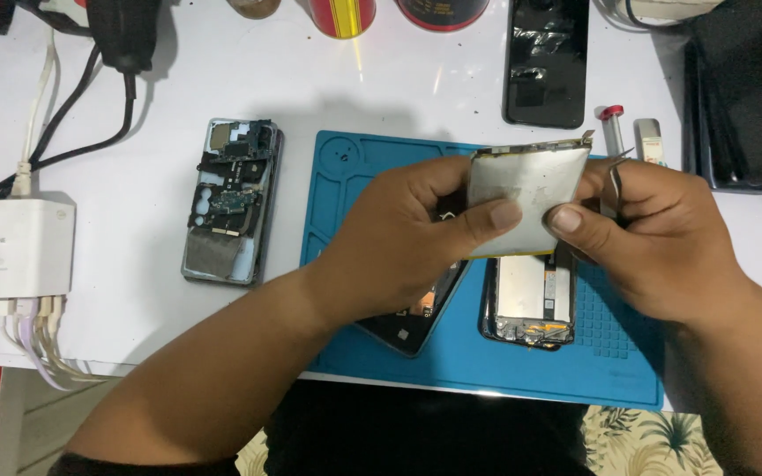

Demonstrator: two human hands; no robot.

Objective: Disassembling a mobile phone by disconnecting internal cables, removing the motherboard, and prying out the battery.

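silver flat battery [526, 198] pinched between left hand [407, 238], right hand [663, 238]

A phone repair workbench: a white tabletop [152, 79] carries a blue repair mat [451, 361], an opened phone [229, 201] left of it, and a charging hub [15, 247] far left.

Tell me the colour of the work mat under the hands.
Blue work mat, clearest in the head view.
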